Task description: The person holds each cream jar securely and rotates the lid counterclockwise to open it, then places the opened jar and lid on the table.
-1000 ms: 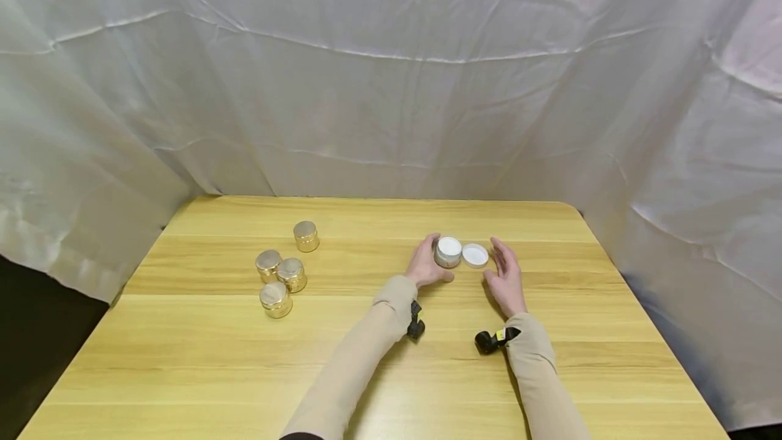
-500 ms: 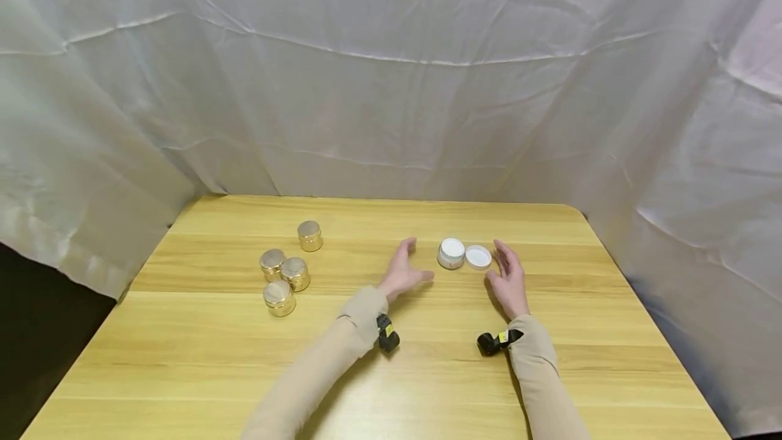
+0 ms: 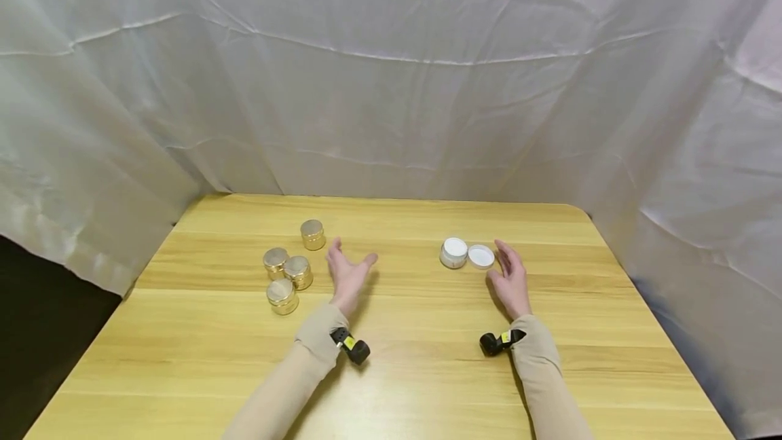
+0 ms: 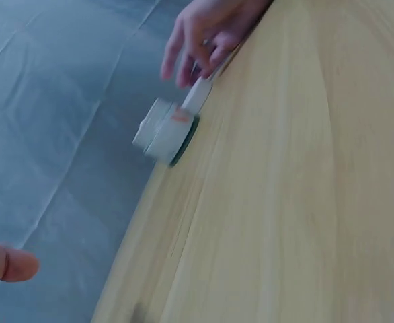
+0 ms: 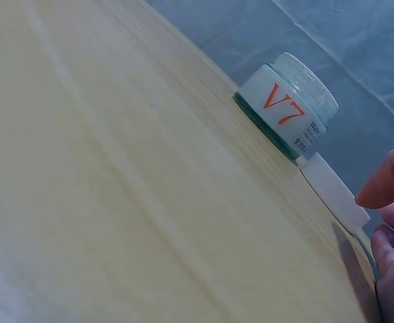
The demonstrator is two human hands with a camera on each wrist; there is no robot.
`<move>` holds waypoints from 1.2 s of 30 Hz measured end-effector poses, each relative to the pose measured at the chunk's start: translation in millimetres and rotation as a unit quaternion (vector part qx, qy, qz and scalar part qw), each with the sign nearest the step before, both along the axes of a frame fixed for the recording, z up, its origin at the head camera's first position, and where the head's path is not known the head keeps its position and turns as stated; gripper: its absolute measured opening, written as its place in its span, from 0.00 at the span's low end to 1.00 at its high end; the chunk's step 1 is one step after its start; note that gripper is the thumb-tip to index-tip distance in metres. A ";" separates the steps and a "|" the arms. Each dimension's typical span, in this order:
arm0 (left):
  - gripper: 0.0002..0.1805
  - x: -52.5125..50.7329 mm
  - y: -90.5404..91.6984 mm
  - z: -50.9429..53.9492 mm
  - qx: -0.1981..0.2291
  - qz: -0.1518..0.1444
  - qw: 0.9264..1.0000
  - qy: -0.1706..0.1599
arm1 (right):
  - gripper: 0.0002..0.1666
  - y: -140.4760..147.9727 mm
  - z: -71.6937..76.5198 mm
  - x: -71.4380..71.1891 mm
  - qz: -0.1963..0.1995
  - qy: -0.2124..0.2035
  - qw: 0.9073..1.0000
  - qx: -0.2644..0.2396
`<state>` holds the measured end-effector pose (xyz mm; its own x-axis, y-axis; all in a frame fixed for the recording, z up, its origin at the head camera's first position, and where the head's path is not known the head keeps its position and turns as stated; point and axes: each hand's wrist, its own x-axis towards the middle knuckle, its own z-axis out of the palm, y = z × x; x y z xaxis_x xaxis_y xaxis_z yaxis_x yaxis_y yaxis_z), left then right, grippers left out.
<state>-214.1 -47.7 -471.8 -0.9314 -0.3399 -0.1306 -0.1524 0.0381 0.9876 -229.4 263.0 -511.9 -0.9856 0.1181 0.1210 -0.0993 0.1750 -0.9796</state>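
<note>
An uncapped cream jar with a "V7" label stands upright on the table, its threaded neck showing in the right wrist view. Beside it the white lid lies flat with its inside up. My right hand is at the lid's right edge, fingers relaxed and holding nothing; whether a fingertip touches the lid I cannot tell. Over the table's left half, my left hand has its fingers and thumb spread with nothing between them. Closest to it are several gold-lidded jars, among them a rear jar and a middle jar.
Two more gold jars, a left jar and a front jar, are grouped by the middle one. The wooden table is bordered at the back and sides by a grey-white curtain.
My left hand has let go of the cream jar and moved left across the table towards the gold jars. The right hand, cream jar and lid have stayed in place.
</note>
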 end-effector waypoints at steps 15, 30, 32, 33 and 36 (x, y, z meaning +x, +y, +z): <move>0.60 -24.5 -43.2 -18.9 -0.019 0.077 0.997 0.014 | 0.43 0.5 -1.6 1.2 0.002 -0.006 1.000 0.006; 0.54 -59.4 -54.2 -15.6 -0.051 0.127 0.991 -0.018 | 0.42 1.6 -0.3 0.0 0.001 0.000 1.000 0.012; 0.52 -61.5 -54.0 -15.1 -0.055 0.139 0.989 -0.015 | 0.42 1.7 -0.6 -0.2 0.001 0.002 1.000 0.012; 0.52 -62.5 -53.9 -14.9 -0.053 0.146 0.988 -0.014 | 0.41 1.6 -0.9 -0.4 0.000 0.002 1.000 0.012; 0.50 -65.9 -54.5 -14.5 -0.047 0.168 0.985 -0.013 | 0.42 1.4 -1.5 -1.2 0.000 0.000 1.000 0.012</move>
